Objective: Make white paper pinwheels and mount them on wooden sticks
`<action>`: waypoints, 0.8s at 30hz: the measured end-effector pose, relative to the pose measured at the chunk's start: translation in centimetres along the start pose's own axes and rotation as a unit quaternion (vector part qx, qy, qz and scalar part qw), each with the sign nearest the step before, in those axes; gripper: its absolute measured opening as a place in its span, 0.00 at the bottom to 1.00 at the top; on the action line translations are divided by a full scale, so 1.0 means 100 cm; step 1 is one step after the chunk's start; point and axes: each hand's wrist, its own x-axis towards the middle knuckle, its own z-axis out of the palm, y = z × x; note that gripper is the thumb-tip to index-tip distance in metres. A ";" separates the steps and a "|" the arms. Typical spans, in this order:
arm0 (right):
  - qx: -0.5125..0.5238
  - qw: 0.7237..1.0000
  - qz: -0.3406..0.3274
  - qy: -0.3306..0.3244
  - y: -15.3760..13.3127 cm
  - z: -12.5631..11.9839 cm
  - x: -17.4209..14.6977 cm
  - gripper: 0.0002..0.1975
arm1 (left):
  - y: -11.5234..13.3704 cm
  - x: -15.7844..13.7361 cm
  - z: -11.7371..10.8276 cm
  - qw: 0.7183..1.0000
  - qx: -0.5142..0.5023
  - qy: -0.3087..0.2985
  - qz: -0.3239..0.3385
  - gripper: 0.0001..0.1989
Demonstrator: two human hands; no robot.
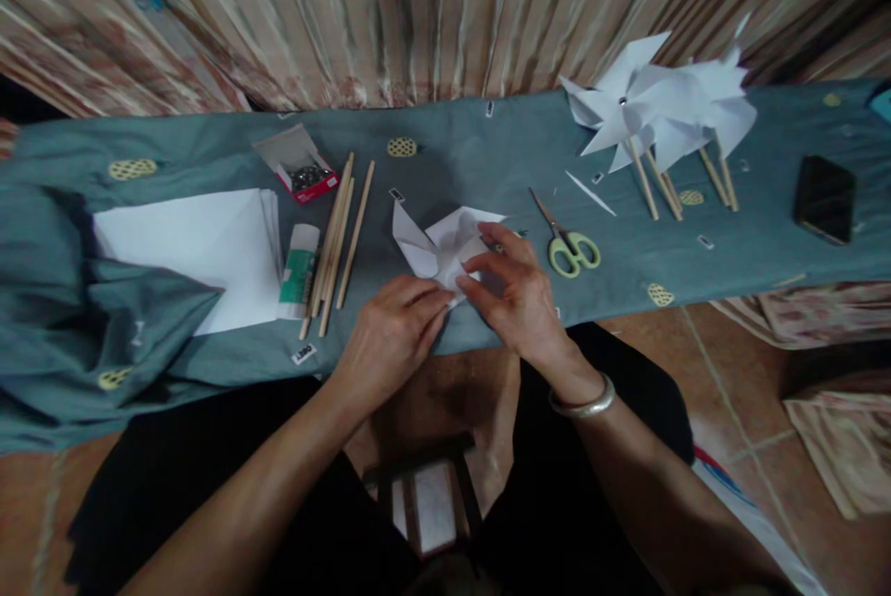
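Nearest the lens: two bare forearms (257,475), reaching out over dark-clothed legs (209,485). Far to the left of the left hand, green-grey cloth (56,271) lies bunched, one fold over a corner of a stack of white sheets (201,252). Between that stack and the left hand, a glue stick (299,266) with a green label and white cap; beyond it, farther from the body, an open red box (306,187) of small metal pieces, lid flap up. Next, closer to the left hand, several wooden sticks (338,239), roughly side by side, one slightly apart. Left hand (398,327): fingers bent, thumb and fingertips pinching the near edge of a folded white paper (452,243). The paper sits just ahead of and between both hands, at the cloth's near edge, its flaps raised. Right hand (519,294): thumb and fingers curved at the paper's right side, touching it; cannot tell whether they grip. Silver bangle (585,399) on that wrist. Just right of the right hand, scissors (571,252) with green handles, blades pointing away; past them a thin paper sliver (590,193). Beyond, to the far right, a cluster of white pinwheels (626,104) on sticks. Rightmost, well apart from the hand, a dark phone (825,199).
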 end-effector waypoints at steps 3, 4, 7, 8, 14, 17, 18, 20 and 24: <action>-0.002 1.000 -0.003 0.009 0.000 -0.001 -0.001 0.06 | -0.001 0.001 0.001 1.000 -0.012 0.003 -0.012 0.09; -0.003 1.000 -0.006 0.009 0.000 -0.001 -0.001 0.06 | -0.001 0.001 0.001 1.000 -0.012 0.003 -0.014 0.09; -0.009 1.000 -0.015 0.007 0.000 -0.002 -0.003 0.05 | 0.000 0.002 0.000 1.000 -0.003 -0.002 -0.019 0.09; -0.013 1.000 -0.019 0.006 -0.001 -0.003 -0.003 0.05 | 0.000 0.002 0.000 1.000 0.001 -0.003 -0.020 0.09; -0.031 0.998 -0.049 0.005 0.000 -0.002 -0.006 0.09 | -0.001 0.003 0.001 1.000 0.006 -0.013 -0.026 0.09; -0.040 0.998 -0.054 -0.004 0.001 -0.001 -0.007 0.10 | -0.002 0.004 0.001 0.999 0.004 -0.016 -0.029 0.09; -0.042 0.998 -0.054 -0.008 0.001 -0.001 -0.007 0.11 | -0.002 0.004 0.001 0.999 0.003 -0.016 -0.029 0.09; -0.045 0.997 -0.054 -0.014 0.002 0.000 -0.008 0.12 | -0.002 0.005 0.001 0.999 0.001 -0.015 -0.030 0.09; -0.064 0.996 -0.052 -0.035 0.003 0.002 -0.010 0.17 | -0.002 0.004 0.001 0.999 -0.001 -0.017 -0.035 0.09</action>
